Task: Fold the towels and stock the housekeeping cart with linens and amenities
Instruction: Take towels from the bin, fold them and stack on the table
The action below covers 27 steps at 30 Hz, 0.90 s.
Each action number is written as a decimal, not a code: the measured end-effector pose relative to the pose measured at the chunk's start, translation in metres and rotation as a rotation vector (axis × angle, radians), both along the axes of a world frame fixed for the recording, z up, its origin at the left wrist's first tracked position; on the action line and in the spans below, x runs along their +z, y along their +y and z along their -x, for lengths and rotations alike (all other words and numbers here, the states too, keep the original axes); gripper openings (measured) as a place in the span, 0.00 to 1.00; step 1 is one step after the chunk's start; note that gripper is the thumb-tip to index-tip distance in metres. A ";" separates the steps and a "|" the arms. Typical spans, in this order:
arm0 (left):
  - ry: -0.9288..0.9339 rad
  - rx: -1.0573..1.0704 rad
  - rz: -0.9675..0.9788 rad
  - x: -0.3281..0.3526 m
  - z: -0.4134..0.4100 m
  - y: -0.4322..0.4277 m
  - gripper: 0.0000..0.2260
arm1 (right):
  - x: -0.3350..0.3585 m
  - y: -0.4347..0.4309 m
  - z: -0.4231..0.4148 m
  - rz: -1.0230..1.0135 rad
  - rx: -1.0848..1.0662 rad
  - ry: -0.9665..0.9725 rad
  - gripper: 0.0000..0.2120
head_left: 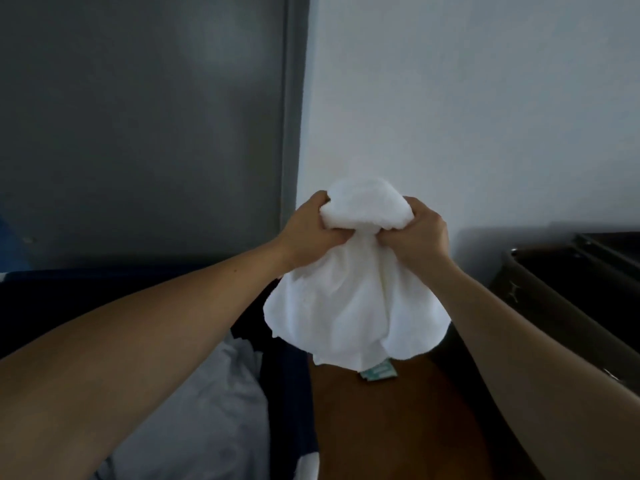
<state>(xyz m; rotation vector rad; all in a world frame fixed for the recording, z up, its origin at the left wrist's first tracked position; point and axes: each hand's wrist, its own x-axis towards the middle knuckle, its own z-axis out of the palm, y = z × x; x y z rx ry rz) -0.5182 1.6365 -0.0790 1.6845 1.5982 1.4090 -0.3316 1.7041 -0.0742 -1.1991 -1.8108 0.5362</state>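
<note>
Head view. Looks early in the fold: shows one white towel (356, 289) bunched up, no crease line or flat panel anywhere, so counts zero folds done on this piece. Shows no folded stack and no stocked shelf in frame, so gives nothing to score on the cart side. Leaves, judging from this: shake out, find corners, fold, place, then the other linens and the amenities.

Grips the towel with both hands, raised in front of the white wall (485, 98) and above the brown counter (381, 431). Left hand (311, 230) curled tight round the gathered neck of cloth from the left. Right hand (415, 233) curled round the same neck from the right, fists close together, almost meeting at the middle. Pushes a puffed lump of towel up above both fists. Drops the rest below them, flaring wide like a skirt.

Shows a small teal tag (379, 370) right at the lower hem; could be the towel's own label or a sachet lying on the counter, too blurred to call.

Off-task: grey fabric (207, 393) lower left, dark bin (571, 289) to the right, both well apart from the towel.
</note>
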 end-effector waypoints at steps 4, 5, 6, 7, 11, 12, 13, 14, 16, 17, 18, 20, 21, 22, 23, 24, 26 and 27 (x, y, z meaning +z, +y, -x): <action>0.085 -0.119 0.127 -0.026 -0.056 0.027 0.30 | -0.023 0.014 -0.067 0.042 -0.034 -0.098 0.25; 0.106 -0.140 0.169 -0.035 -0.069 0.034 0.32 | -0.033 0.019 -0.083 0.050 -0.039 -0.129 0.25; 0.115 -0.155 0.212 -0.044 -0.082 0.040 0.33 | -0.042 0.025 -0.098 0.067 -0.036 -0.153 0.25; 0.118 -0.161 0.254 -0.054 -0.096 0.047 0.33 | -0.053 0.032 -0.113 0.095 -0.026 -0.173 0.25; 0.212 -0.132 0.445 -0.096 -0.140 0.061 0.32 | -0.099 0.055 -0.157 0.205 0.060 -0.298 0.26; 0.237 -0.133 0.500 -0.107 -0.148 0.062 0.30 | -0.112 0.059 -0.166 0.235 0.092 -0.330 0.28; 0.241 -0.148 0.558 -0.117 -0.156 0.062 0.28 | -0.126 0.062 -0.174 0.269 0.125 -0.360 0.30; 0.232 -0.168 0.613 -0.128 -0.162 0.062 0.26 | -0.139 0.064 -0.180 0.301 0.154 -0.381 0.30; 0.250 -0.160 0.685 -0.146 -0.171 0.060 0.21 | -0.164 0.069 -0.187 0.363 0.174 -0.369 0.28; 0.286 -0.129 0.703 -0.155 -0.175 0.059 0.18 | -0.175 0.071 -0.190 0.398 0.159 -0.338 0.25; 0.331 -0.105 0.714 -0.163 -0.179 0.058 0.16 | -0.185 0.073 -0.191 0.429 0.142 -0.323 0.21; 0.414 -0.117 0.759 -0.180 -0.186 0.055 0.10 | -0.205 0.073 -0.193 0.462 0.172 -0.379 0.17; 0.434 -0.134 0.800 -0.189 -0.189 0.055 0.08 | -0.214 0.071 -0.194 0.484 0.213 -0.417 0.16; 0.443 -0.141 0.841 -0.197 -0.192 0.054 0.06 | -0.221 0.067 -0.194 0.514 0.253 -0.439 0.16; 0.446 -0.143 0.869 -0.205 -0.194 0.053 0.06 | -0.227 0.063 -0.196 0.545 0.281 -0.445 0.16; 0.446 -0.145 0.879 -0.212 -0.194 0.052 0.09 | -0.230 0.060 -0.197 0.568 0.288 -0.434 0.17; 0.404 -0.160 0.887 -0.223 -0.195 0.050 0.27 | -0.226 0.056 -0.200 0.630 0.264 -0.324 0.20; 0.345 -0.175 0.897 -0.225 -0.196 0.049 0.37 | -0.221 0.056 -0.202 0.674 0.264 -0.258 0.20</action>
